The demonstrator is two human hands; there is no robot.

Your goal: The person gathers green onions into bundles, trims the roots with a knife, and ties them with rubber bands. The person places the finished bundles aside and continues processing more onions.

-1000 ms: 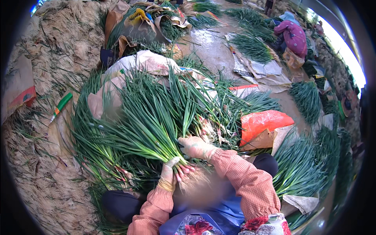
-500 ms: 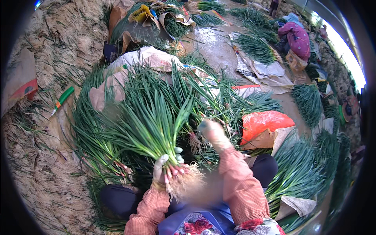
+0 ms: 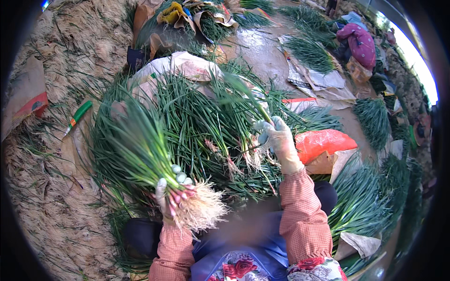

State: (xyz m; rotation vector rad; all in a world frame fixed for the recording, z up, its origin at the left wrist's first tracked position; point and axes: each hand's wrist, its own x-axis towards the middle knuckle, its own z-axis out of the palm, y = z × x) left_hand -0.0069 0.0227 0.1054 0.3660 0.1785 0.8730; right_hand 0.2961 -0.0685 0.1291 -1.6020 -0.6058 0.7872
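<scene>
My gloved left hand (image 3: 161, 195) is closed around a thick bunch of spring onions (image 3: 149, 154) just above their reddish bulbs. The pale roots (image 3: 202, 206) hang toward my lap, and the green leaves fan up and left, a little blurred. My gloved right hand (image 3: 281, 143) pinches a few thin spring onions (image 3: 251, 96) whose leaves point up and left, smeared by motion. Their root ends are mostly hidden by my fingers. Between and beyond both hands lies a large heap of loose spring onions (image 3: 192, 117), several with roots showing.
A green-and-orange-handled knife (image 3: 79, 117) lies on the root-strewn ground at left. An orange-red bag (image 3: 323, 144) lies beside my right forearm. More spring onions (image 3: 361, 201) are piled at the right. A person in a magenta top (image 3: 358, 44) crouches at the far right.
My left hand has moved left and slightly up with its bunch. My right hand has risen to the right from the heap, now with a few spring onions in its fingers.
</scene>
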